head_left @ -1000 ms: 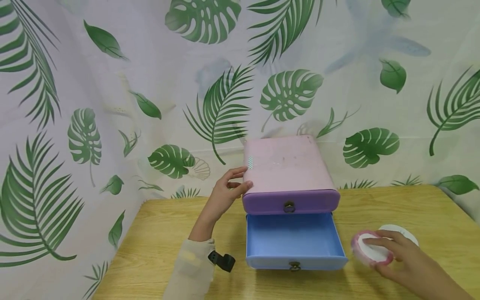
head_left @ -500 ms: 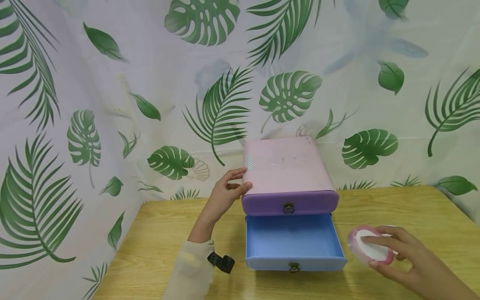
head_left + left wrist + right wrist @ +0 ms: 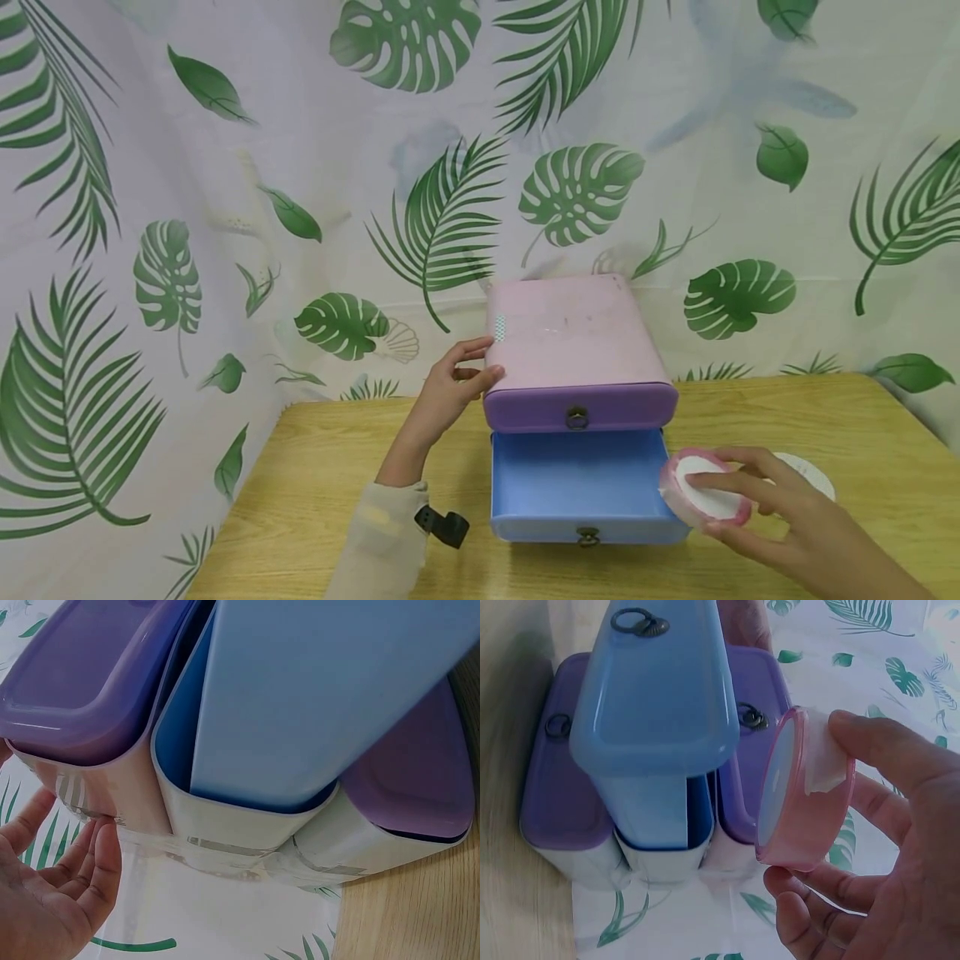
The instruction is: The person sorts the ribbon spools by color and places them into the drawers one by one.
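Observation:
In the head view my right hand (image 3: pixel 795 512) holds a round, shallow pink container (image 3: pixel 742 510) with a white disc-shaped face, tilted, at the right edge of the pulled-out blue drawer (image 3: pixel 592 528). The right wrist view shows my thumb and fingers around the container's pink side (image 3: pixel 821 825), where a white strip is stuck. My left hand (image 3: pixel 450 387) touches the left side of the pale pink drawer cabinet (image 3: pixel 570 333). From the left wrist, its fingertips (image 3: pixel 105 832) rest against the casing. No objects show inside the blue drawer.
Above the blue drawer is a purple drawer (image 3: pixel 622 406), pushed in, with a ring pull. Another purple drawer (image 3: pixel 562 772) sits at the bottom. A white disc (image 3: pixel 813 477) lies on the wooden table (image 3: pixel 337 450), partly behind my right hand. Leaf-patterned cloth (image 3: pixel 247 333) hangs behind.
My right hand has moved left with the pink container, from beside the blue drawer to its right edge. My left hand and the cabinet stay as they were.

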A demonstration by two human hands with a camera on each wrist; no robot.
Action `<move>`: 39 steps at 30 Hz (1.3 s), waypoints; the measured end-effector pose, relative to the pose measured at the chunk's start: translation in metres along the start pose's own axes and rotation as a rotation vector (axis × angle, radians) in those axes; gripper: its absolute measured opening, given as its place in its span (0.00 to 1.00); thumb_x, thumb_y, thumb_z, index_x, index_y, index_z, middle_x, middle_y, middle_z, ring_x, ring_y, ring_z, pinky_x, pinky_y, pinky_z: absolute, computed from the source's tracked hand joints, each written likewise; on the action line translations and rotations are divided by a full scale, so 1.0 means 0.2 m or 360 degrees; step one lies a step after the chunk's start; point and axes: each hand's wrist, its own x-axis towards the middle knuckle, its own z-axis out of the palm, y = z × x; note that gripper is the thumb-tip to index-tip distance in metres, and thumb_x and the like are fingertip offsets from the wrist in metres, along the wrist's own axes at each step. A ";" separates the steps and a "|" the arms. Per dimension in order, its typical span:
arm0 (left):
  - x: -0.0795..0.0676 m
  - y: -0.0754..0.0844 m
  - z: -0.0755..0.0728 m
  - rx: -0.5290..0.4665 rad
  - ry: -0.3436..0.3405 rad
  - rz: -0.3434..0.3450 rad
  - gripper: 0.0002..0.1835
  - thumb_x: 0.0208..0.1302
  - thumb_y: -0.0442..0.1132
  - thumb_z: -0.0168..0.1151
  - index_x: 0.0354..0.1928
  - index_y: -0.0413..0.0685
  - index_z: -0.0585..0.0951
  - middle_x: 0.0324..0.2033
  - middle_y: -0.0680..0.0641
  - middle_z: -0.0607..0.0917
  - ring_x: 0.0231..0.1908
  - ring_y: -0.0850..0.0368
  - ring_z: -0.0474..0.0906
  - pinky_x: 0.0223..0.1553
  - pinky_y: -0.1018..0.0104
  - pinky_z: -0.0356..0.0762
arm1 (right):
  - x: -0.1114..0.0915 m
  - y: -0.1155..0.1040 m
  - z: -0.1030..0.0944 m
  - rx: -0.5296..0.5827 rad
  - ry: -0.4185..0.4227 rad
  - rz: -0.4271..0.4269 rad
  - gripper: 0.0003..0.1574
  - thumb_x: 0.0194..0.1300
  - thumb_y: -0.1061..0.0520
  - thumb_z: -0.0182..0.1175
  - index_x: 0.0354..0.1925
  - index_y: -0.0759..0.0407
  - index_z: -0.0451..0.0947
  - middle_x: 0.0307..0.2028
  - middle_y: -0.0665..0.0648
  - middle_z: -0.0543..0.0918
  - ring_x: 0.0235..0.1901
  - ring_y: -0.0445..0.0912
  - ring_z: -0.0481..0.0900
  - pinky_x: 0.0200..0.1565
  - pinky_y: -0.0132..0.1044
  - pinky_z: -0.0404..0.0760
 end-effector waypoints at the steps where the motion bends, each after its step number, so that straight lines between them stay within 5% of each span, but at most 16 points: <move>1: 0.00 0.00 0.00 -0.0001 -0.0001 0.0000 0.28 0.64 0.49 0.64 0.66 0.65 0.70 0.64 0.46 0.72 0.51 0.51 0.77 0.46 0.61 0.78 | 0.01 -0.01 0.01 0.0007 0.0000 -0.0016 0.34 0.45 0.59 0.76 0.52 0.39 0.79 0.54 0.39 0.69 0.47 0.25 0.66 0.35 0.22 0.74; 9: 0.00 0.01 0.00 -0.0007 -0.0008 0.0006 0.29 0.64 0.49 0.63 0.66 0.64 0.70 0.64 0.46 0.71 0.52 0.52 0.77 0.46 0.61 0.78 | 0.06 -0.07 0.06 0.0064 0.0018 -0.0118 0.34 0.45 0.59 0.76 0.52 0.40 0.79 0.53 0.43 0.72 0.51 0.26 0.65 0.42 0.15 0.70; 17: 0.00 0.00 0.00 0.0005 0.0003 -0.0003 0.28 0.64 0.49 0.63 0.66 0.64 0.70 0.64 0.46 0.72 0.52 0.51 0.77 0.46 0.61 0.78 | 0.10 -0.12 0.10 -0.0006 -0.0135 0.0073 0.27 0.51 0.48 0.73 0.51 0.37 0.80 0.55 0.50 0.76 0.48 0.38 0.71 0.34 0.28 0.77; 25: 0.00 0.00 0.00 -0.0007 0.0005 0.0007 0.29 0.63 0.50 0.63 0.66 0.63 0.70 0.63 0.46 0.72 0.52 0.51 0.77 0.47 0.61 0.78 | 0.15 -0.17 0.14 -0.0098 -0.0009 -0.0078 0.27 0.45 0.46 0.76 0.47 0.39 0.82 0.51 0.50 0.80 0.45 0.46 0.77 0.34 0.31 0.78; 35: 0.00 0.00 0.00 -0.0012 0.0007 -0.0010 0.29 0.63 0.49 0.64 0.66 0.64 0.70 0.64 0.46 0.72 0.53 0.50 0.76 0.51 0.53 0.78 | 0.22 -0.23 0.17 -0.0152 0.0031 -0.0114 0.26 0.45 0.42 0.75 0.46 0.40 0.83 0.52 0.48 0.80 0.47 0.46 0.80 0.39 0.41 0.82; 39: 0.01 0.00 0.00 -0.0017 -0.0004 0.0000 0.28 0.64 0.49 0.63 0.66 0.64 0.70 0.63 0.45 0.72 0.53 0.50 0.77 0.49 0.57 0.78 | 0.25 -0.26 0.20 -0.0143 0.0001 -0.0147 0.24 0.48 0.42 0.74 0.46 0.39 0.82 0.52 0.49 0.80 0.46 0.47 0.81 0.38 0.41 0.82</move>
